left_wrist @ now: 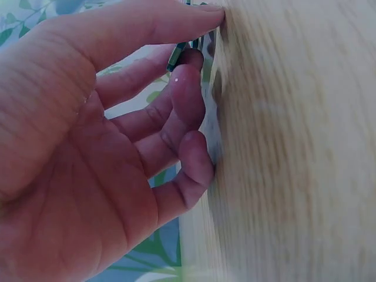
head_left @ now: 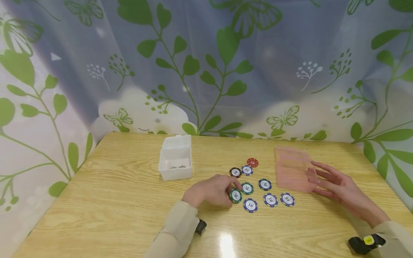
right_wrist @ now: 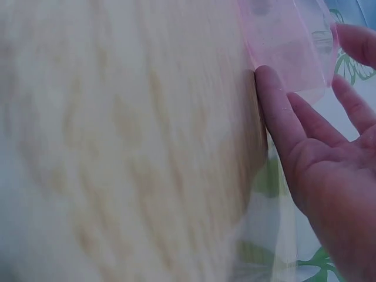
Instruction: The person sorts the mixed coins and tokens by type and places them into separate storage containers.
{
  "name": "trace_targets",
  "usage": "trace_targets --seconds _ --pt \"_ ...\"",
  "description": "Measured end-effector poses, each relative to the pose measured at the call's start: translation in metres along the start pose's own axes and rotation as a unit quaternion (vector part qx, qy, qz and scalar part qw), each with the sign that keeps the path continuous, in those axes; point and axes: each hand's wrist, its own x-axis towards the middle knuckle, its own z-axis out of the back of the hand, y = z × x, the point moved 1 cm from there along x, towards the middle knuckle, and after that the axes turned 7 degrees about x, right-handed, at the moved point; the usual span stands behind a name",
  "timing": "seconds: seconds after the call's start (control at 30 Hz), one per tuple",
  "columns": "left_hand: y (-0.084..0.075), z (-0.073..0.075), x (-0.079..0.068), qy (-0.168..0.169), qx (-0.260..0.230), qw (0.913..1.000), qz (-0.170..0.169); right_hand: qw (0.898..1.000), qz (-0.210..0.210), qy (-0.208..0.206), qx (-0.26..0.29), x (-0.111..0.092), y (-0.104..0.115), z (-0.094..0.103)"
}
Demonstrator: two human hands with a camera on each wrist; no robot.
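Green-and-white chip (head_left: 236, 196) pinched in left hand (head_left: 213, 190), translucent pink box (head_left: 292, 175) touching right hand (head_left: 342, 190)

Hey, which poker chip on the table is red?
The red chip, marked 10, farthest back in the group; the others are blue chips, green chips and one dark chip.

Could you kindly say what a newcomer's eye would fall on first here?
Probably the poker chips, mostly blue and green, near the wooden table's middle, the left hand at a green chip. Next, perhaps, the translucent pink box by the right hand and the open white box left of the chips. The backdrop cloth behind them, with green leaves and butterflies, also stands out.
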Motion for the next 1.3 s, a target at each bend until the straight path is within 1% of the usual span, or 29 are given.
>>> trace_targets --seconds 0.13,0.33,0.43,0.57,0.73,0.93,1.03,1.3 --pt "0.001 0.000 -0.001 -0.006 0.004 1.0000 0.005 1.000 -0.004 0.010 0.008 0.000 0.001 0.003" --pt "0.002 0.000 -0.002 -0.014 0.000 0.9999 0.000 1.000 -0.011 0.006 0.006 0.000 0.001 0.003" --pt "0.003 -0.001 -0.002 -0.018 -0.010 0.9998 -0.002 1.000 -0.015 -0.005 0.005 0.000 0.001 0.003" --pt "0.003 0.000 0.000 -0.027 -0.031 0.9991 -0.011 1.000 -0.014 -0.013 0.002 0.001 0.002 0.002" --pt "0.001 0.003 0.002 -0.050 -0.047 0.9972 -0.030 1.000 -0.011 -0.012 0.000 0.001 0.003 0.001" --pt "-0.003 0.003 0.011 -0.074 -0.069 0.9936 -0.051 0.999 -0.019 -0.034 -0.023 0.001 0.002 0.001" --pt "-0.007 0.004 0.017 -0.084 -0.086 0.9907 -0.062 0.999 -0.020 -0.037 -0.028 0.001 0.002 0.002" --pt "-0.017 0.003 0.032 -0.106 -0.097 0.9880 -0.057 0.999 -0.019 -0.029 -0.024 0.002 0.002 0.003"
